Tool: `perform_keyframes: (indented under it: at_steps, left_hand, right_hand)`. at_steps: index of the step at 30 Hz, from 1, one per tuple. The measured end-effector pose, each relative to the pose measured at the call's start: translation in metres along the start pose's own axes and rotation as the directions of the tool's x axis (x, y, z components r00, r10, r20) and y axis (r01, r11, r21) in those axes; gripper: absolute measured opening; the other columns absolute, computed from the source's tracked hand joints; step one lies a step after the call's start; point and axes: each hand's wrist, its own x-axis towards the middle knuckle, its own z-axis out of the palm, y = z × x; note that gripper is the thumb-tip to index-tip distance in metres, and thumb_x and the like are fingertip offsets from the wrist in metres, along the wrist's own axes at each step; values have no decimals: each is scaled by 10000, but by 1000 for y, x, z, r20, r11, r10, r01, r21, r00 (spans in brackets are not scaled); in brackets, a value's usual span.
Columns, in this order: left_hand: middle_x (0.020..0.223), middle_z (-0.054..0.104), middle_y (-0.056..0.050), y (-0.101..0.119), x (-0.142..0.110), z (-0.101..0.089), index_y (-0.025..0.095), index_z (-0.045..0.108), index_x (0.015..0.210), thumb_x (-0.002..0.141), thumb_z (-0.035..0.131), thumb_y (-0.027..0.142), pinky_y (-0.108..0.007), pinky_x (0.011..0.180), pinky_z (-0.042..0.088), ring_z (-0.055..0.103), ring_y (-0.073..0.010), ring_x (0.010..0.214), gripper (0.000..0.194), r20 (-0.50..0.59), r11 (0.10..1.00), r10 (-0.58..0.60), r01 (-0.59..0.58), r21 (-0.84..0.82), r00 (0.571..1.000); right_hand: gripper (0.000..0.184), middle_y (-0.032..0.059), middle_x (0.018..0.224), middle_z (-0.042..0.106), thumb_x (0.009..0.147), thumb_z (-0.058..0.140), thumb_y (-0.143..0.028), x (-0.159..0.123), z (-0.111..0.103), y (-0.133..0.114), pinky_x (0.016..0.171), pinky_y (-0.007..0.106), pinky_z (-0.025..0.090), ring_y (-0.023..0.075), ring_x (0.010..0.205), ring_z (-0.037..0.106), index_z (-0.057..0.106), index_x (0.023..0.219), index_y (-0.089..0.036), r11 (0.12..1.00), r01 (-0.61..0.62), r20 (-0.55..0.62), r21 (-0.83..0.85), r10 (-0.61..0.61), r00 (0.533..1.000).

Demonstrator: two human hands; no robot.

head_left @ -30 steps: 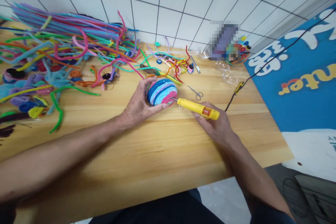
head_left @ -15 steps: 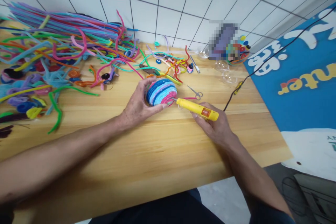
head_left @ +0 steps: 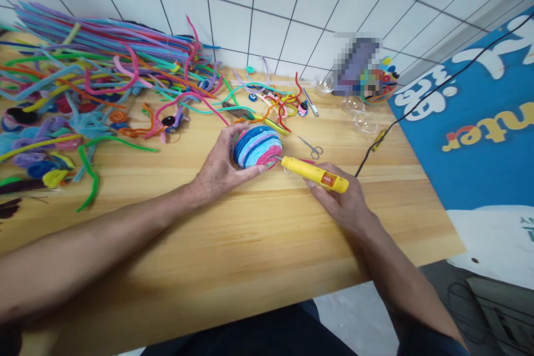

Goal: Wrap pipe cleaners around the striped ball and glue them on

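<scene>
Wrapped in bands of blue, light blue, purple and pink pipe cleaner, a ball (head_left: 257,146) sits in my left hand (head_left: 223,164), thumb below and fingers behind its left side. My right hand (head_left: 340,200) is closed round the handle of a yellow glue gun (head_left: 315,173). The gun's metal nozzle points left and is at the pink end of the ball; whether it touches I cannot tell. A pink strand shows partly behind the gun. Just beyond lie small scissors (head_left: 312,148) and pliers with yellow-green handles (head_left: 269,122).
A bundle of pipe cleaners (head_left: 112,36) and many loose, curled pieces cover the table's left side. Clear plastic domes (head_left: 366,121) lie at the back right, near a pen (head_left: 311,102). A black cable (head_left: 371,144) runs off to the right over a blue sign (head_left: 471,122).
Both hands, the ball and the glue gun hold almost the same place. Less of the pink strand shows behind the gun near the scissors.
</scene>
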Motion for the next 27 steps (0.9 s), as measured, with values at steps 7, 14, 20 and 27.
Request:
perform_keyframes:
  at_steps: [7, 14, 20, 27]
  left_hand:
    - [1625, 653, -167, 5, 1, -1, 319, 524, 1577, 873, 1023, 633, -621, 1351, 589, 691, -383, 1560, 918, 4, 999, 16, -17, 28, 1000]
    - [1645, 640, -167, 2, 0, -2, 319, 533, 1579, 854, 1036, 628, -637, 1360, 570, 673, -390, 1574, 934, -7, 1000, -14, 14, 20, 1000]
    - [1639, 644, -174, 1, 0, -2, 315, 512, 1601, 864, 1032, 616, -623, 1347, 582, 677, -386, 1567, 951, 12, 999, 6, -7, 32, 1000]
    - [1655, 631, -169, -1, -1, -1, 342, 513, 1601, 866, 1032, 621, -658, 1366, 559, 662, -395, 1586, 942, 5, 1000, 13, -13, 15, 1000]
  right_hand:
    - [111, 67, 1024, 855, 1082, 711, -354, -2, 1, 1, 785, 391, 644, 251, 866, 791, 754, 1148, -276, 1000, 12, 32, -21, -11, 999]
    - [73, 51, 936, 813, 1078, 703, -343, -3, 2, 1, 742, 382, 604, 245, 800, 758, 731, 1077, -275, 999, -20, -2, -30, 20, 1000]
    - [107, 43, 992, 843, 1062, 726, -328, -2, 4, 0, 747, 356, 619, 224, 803, 769, 751, 1155, -281, 999, 43, 25, -10, -42, 999]
    - [95, 62, 998, 840, 1083, 707, -336, -3, 1, 2, 767, 382, 626, 250, 847, 781, 754, 1142, -280, 999, 3, 2, -44, -3, 1000]
